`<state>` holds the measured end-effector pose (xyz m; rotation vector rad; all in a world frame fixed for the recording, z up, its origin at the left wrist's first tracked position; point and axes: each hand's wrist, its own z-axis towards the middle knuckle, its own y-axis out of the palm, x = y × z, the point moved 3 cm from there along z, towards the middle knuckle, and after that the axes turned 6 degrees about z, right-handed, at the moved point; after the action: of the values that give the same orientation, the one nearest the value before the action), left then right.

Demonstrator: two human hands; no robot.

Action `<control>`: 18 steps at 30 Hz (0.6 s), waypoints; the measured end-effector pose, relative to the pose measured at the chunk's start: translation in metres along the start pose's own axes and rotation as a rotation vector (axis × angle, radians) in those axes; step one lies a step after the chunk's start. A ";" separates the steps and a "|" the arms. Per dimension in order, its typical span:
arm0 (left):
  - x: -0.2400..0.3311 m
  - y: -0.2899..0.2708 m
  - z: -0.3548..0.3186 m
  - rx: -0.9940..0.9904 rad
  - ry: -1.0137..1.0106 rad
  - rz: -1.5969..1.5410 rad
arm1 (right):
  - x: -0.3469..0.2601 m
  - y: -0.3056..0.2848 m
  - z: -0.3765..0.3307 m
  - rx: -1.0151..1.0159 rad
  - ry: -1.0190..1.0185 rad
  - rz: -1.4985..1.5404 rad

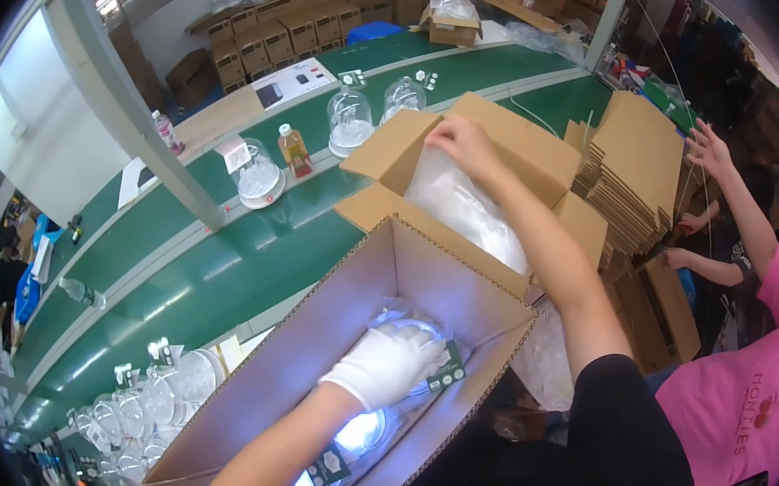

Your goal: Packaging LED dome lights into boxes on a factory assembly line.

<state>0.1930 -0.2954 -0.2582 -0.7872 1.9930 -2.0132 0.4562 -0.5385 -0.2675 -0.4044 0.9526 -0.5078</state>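
Note:
In a large open cardboard box, my left hand wears a white glove, its fingers curled over a clear, bagged dome lamp. Another lit dome lamp with blue-white light lies behind that wrist. Small dark green tags hang from these lamps. Bare and raised, my right hand pinches the top of a white translucent plastic bag. The bag fills part of a second open cardboard box just beyond the first.
Several domes crowd the left side. More domes and an amber bottle stand along the green conveyor. A metal post rises at the left. Flattened cartons lean at right, near a person in pink with a raised arm.

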 end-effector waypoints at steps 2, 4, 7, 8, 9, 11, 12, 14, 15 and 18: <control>-0.001 -0.029 -0.015 -0.055 0.046 -0.055 | -0.013 -0.015 0.005 -0.037 0.039 -0.017; 0.001 -0.064 -0.027 -0.071 0.028 -0.082 | -0.020 -0.039 0.015 0.065 -0.083 -0.134; 0.004 -0.105 -0.051 0.168 -0.003 -0.078 | -0.084 -0.061 0.034 0.078 -0.051 0.227; 0.005 -0.121 -0.050 0.260 -0.012 -0.128 | -0.088 -0.071 0.041 0.019 -0.106 0.137; -0.003 -0.128 -0.050 0.367 -0.029 -0.115 | -0.106 -0.069 0.051 -0.051 -0.169 0.059; -0.011 -0.147 -0.050 0.512 -0.145 -0.114 | -0.149 -0.091 0.062 0.240 -0.129 0.394; -0.012 -0.153 -0.050 0.566 -0.151 -0.078 | -0.172 -0.100 0.070 0.158 -0.184 0.344; -0.008 -0.164 -0.044 0.629 -0.256 -0.077 | -0.195 -0.107 0.079 -0.109 -0.223 0.227; -0.010 -0.166 -0.043 0.676 -0.296 -0.113 | -0.212 -0.108 0.083 -0.045 -0.308 0.190; -0.013 -0.179 -0.038 0.815 -0.351 -0.179 | -0.265 -0.132 0.086 0.103 -0.437 0.434</control>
<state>0.2244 -0.2432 -0.0855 -1.0178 0.8111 -2.2909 0.3716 -0.4850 0.0238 -0.1925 0.5623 -0.0630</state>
